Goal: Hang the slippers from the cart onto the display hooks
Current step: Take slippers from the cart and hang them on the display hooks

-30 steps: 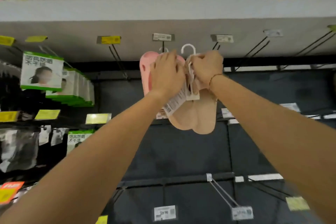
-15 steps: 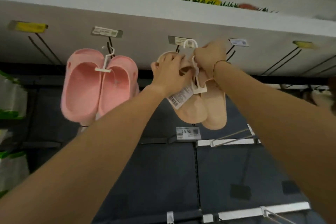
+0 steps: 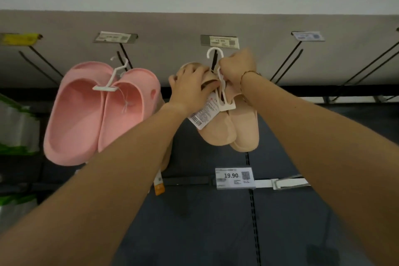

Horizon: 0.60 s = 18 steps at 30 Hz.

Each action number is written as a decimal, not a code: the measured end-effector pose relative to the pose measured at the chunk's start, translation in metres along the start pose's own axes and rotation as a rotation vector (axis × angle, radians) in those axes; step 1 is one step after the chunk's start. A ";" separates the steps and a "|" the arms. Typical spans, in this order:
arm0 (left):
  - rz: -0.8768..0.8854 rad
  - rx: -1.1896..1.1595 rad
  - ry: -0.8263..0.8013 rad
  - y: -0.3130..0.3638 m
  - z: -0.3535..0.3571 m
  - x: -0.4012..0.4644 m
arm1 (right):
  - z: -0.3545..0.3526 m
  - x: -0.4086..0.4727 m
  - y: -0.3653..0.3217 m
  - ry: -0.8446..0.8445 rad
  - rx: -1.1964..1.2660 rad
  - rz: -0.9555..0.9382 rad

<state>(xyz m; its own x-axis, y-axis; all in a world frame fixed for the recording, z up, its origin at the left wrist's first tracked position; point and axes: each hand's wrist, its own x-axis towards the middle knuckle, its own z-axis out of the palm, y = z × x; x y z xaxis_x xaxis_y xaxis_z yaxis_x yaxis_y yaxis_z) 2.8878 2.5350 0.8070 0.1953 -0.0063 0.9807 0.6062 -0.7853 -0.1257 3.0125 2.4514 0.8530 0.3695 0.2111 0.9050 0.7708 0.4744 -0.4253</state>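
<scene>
Both bare arms reach up so the load meets the peg at its height. The left hand (image 3: pixel 191 87) cups the pair of beige foam slippers (image 3: pixel 228 127) to steady them, while the right hand (image 3: pixel 236 67) pinches their white plastic hanger (image 3: pixel 223 93), whose hook seems to loop the black wire display peg (image 3: pixel 214 60). Beyond, pink foam slippers (image 3: pixel 97 114) already hang

Both forearms are bare from the lower edge of the frame up to the wrists, with no sleeve showing on either one. The left hand (image 3: pixel 190 88) wears no ring or band that I can see. Around the wrist of the right hand (image 3: pixel 236 67) sits a thin, dark bracelet (image 3: pixel 248 73), a narrow cord-like loop; its detail is too small to tell.
</scene>
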 end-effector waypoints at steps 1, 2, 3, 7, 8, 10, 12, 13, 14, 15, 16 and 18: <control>-0.005 0.000 -0.007 -0.002 -0.001 0.002 | 0.004 0.003 0.000 0.013 -0.007 -0.003; -0.006 -0.006 -0.014 -0.004 0.000 0.003 | 0.007 0.007 0.000 0.025 -0.013 0.001; -0.003 -0.013 -0.020 -0.005 0.001 0.005 | 0.009 0.009 0.002 0.035 -0.023 0.002; -0.006 -0.014 -0.051 -0.003 0.012 0.009 | 0.016 0.014 0.013 0.062 -0.028 0.042; -0.014 -0.009 -0.055 -0.002 0.015 0.008 | 0.017 0.014 0.016 0.065 -0.022 0.053; -0.019 0.004 -0.059 -0.003 0.023 0.007 | 0.020 0.014 0.022 0.069 0.008 0.076; -0.014 0.017 -0.085 -0.009 0.030 0.004 | 0.026 0.012 0.028 0.056 0.034 0.104; -0.002 0.029 -0.102 -0.013 0.033 0.002 | 0.030 0.012 0.032 0.040 0.039 0.114; 0.015 0.043 -0.116 -0.018 0.037 -0.001 | 0.034 0.011 0.035 0.018 0.041 0.125; 0.033 0.061 -0.125 -0.024 0.041 -0.004 | 0.038 0.010 0.041 0.000 0.045 0.138; 0.046 0.083 -0.125 -0.029 0.046 -0.008 | 0.043 0.010 0.046 -0.016 0.051 0.156; 0.047 0.155 -0.116 -0.040 0.055 -0.013 | 0.051 0.011 0.056 -0.047 0.071 0.201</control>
<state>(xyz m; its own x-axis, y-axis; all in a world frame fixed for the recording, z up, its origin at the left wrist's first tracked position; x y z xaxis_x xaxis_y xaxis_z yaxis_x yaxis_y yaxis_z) 2.9030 2.6005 0.7913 0.3082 0.0374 0.9506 0.7038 -0.6813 -0.2014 3.0335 2.5237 0.8400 0.4862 0.3461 0.8024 0.6449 0.4775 -0.5967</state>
